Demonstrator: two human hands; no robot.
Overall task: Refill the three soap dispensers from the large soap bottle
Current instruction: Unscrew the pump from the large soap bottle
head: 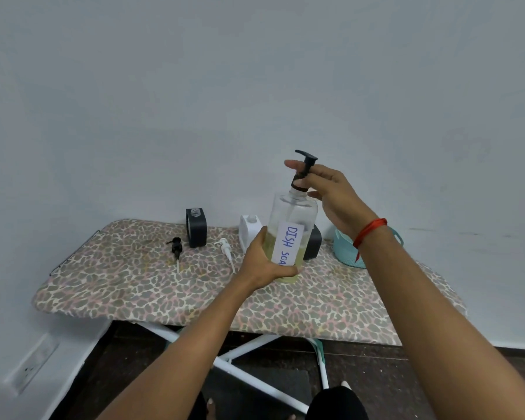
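**Both hands on the big bottle, mid-board**

My left hand point(264, 263) wraps the lower half of the large soap bottle point(291, 219), fingers curled round it beside the label. My right hand point(331, 198) curls thumb and fingers about the black pump top point(304, 169) at its neck. The bottle is upright over the middle of the ironing board point(134, 295), back from the near edge; I cannot tell whether its base touches the cover.

Along the wall edge stand a black dispenser point(196, 227), a white dispenser point(248, 231) and a dark dispenser point(315, 244) half hidden behind the bottle. A black pump point(176, 248) and a white pump point(226, 251) lie flat to the left. A teal basket point(344, 251) sits to the right. The board's near strip is my open room.
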